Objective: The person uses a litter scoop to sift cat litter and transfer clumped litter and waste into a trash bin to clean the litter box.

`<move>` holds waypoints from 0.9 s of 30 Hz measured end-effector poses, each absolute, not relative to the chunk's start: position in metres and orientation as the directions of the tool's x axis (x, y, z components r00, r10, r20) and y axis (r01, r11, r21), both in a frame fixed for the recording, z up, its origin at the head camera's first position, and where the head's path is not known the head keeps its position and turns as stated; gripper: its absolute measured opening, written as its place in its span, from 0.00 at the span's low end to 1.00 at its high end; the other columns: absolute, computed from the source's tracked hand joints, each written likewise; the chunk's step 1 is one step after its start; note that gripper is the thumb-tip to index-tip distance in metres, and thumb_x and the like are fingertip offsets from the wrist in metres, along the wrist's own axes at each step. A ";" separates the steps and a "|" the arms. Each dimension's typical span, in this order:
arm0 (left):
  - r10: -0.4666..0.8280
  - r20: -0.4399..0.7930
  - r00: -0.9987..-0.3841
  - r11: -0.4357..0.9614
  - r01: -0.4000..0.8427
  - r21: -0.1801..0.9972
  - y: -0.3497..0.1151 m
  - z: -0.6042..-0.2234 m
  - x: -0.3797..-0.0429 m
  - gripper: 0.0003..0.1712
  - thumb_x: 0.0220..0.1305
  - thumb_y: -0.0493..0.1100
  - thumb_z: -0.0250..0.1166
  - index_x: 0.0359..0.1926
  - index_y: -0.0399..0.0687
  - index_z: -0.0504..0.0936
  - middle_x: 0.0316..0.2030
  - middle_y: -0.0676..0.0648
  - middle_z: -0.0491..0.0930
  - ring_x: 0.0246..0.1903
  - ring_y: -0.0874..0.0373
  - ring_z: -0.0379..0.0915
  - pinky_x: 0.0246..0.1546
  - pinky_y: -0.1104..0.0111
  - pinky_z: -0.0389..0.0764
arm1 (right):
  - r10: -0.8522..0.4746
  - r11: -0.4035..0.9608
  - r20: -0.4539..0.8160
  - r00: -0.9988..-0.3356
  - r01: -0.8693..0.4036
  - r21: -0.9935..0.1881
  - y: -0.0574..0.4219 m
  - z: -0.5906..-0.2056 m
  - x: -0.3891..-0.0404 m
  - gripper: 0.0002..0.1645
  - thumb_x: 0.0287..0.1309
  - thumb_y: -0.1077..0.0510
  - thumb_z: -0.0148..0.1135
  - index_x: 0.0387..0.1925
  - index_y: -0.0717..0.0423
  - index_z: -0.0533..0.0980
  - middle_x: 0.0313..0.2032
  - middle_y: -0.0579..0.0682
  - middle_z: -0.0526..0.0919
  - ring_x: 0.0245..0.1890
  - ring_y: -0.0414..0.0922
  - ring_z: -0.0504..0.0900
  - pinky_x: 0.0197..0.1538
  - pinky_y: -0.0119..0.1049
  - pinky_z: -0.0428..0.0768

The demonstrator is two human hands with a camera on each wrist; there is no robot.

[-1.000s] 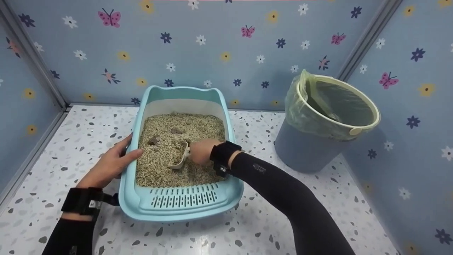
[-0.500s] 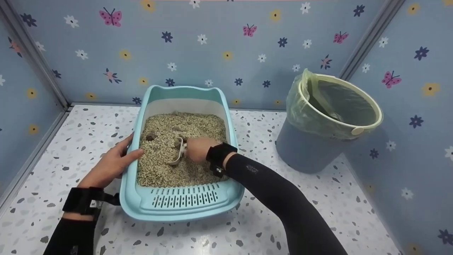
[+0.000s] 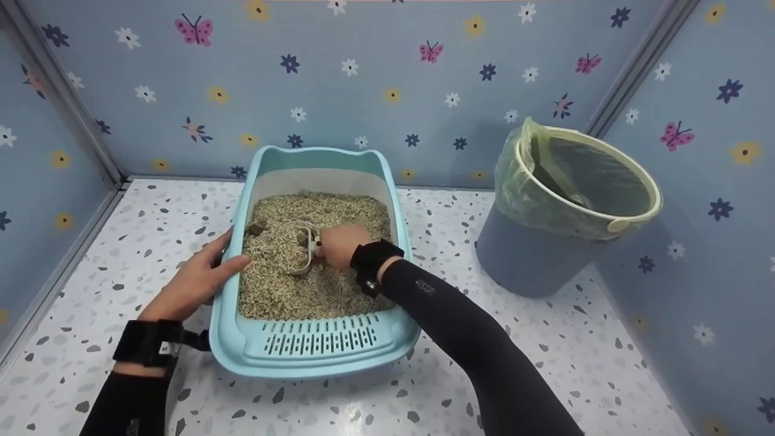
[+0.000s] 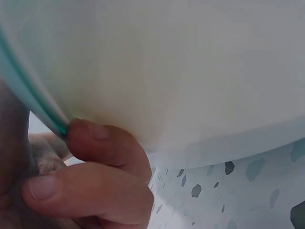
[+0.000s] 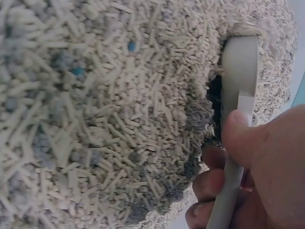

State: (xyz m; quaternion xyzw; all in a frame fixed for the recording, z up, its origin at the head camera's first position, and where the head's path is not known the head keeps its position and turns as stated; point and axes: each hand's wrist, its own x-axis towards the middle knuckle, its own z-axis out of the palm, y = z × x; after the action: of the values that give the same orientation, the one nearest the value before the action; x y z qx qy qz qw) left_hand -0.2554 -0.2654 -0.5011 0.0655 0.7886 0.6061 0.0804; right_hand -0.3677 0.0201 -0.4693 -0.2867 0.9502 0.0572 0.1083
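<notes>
A light-blue litter box [image 3: 315, 366] holds pale pellet litter [image 3: 278, 297]. My left hand [image 3: 191, 281] grips its left rim, thumb on top; in the left wrist view the curled fingers [image 4: 107, 152] reach under the rim against the pale outer wall. In my right hand [image 3: 342, 245] is a pale litter scoop [image 3: 310, 257], tilted on its edge and partly sunk in the middle of the litter. The right wrist view shows the thumb along the handle of the scoop [image 5: 238, 67] and fingers wrapped round it. A dark clump [image 3: 255, 229] lies near the left wall.
A grey-blue bin [image 3: 527, 260] with a pale rim stands to the right, lined with a greenish plastic bag [image 3: 514, 194]. Flower-patterned walls [image 3: 375, 72] enclose the back and sides. The floor [image 3: 448, 387] is white with grey speckles.
The scoop and right hand have moved slightly away from me through the litter. The dark clump has shifted toward the left wall and back. The left hand keeps its hold on the rim.
</notes>
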 end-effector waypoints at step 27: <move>0.190 -0.030 -0.981 0.221 0.013 0.975 -0.265 -0.502 -0.254 0.50 0.84 0.56 0.66 0.92 0.69 0.45 0.64 0.24 0.78 0.45 0.39 0.89 0.41 0.48 0.93 | -0.542 0.840 -0.158 -0.825 -0.538 -0.068 0.013 -0.462 -0.395 0.17 0.85 0.39 0.57 0.47 0.45 0.80 0.40 0.45 0.86 0.41 0.47 0.77 0.53 0.44 0.56</move>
State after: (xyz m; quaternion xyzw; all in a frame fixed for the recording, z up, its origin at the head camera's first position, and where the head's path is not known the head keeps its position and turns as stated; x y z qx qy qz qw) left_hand -0.2536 -0.2652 -0.5016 0.0651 0.7782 0.6205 0.0713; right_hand -0.3953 0.0127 -0.4616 -0.2826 0.9553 -0.0103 0.0858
